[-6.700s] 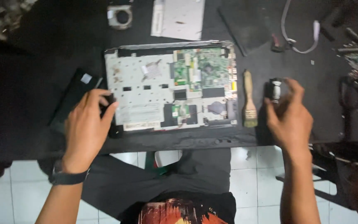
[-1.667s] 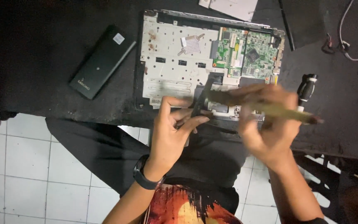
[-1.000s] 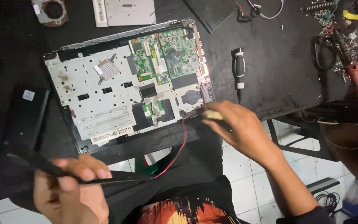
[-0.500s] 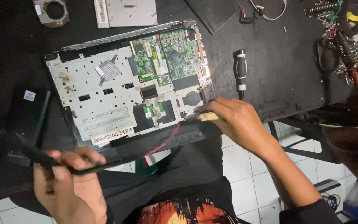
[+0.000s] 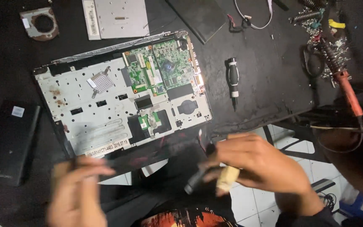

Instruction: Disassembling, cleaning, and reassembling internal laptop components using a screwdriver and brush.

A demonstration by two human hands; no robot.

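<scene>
Right hand [image 5: 259, 162] closed on pale brush handle [image 5: 227, 178]; left hand [image 5: 78, 191] pinches long black strip [image 5: 148, 156] at front edge of opened laptop [image 5: 122, 98]. Both blurred. Risk: strip flexing against 1 exposed circuit board [image 5: 160, 71], snagging cables.

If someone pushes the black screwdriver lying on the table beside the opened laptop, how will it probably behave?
The black screwdriver has a rounded handle, so it would probably roll sideways. It looks small and stiff, likely light to lift. The dark table seems flat there, with space beside the opened laptop, so nothing would stop it quickly.
</scene>
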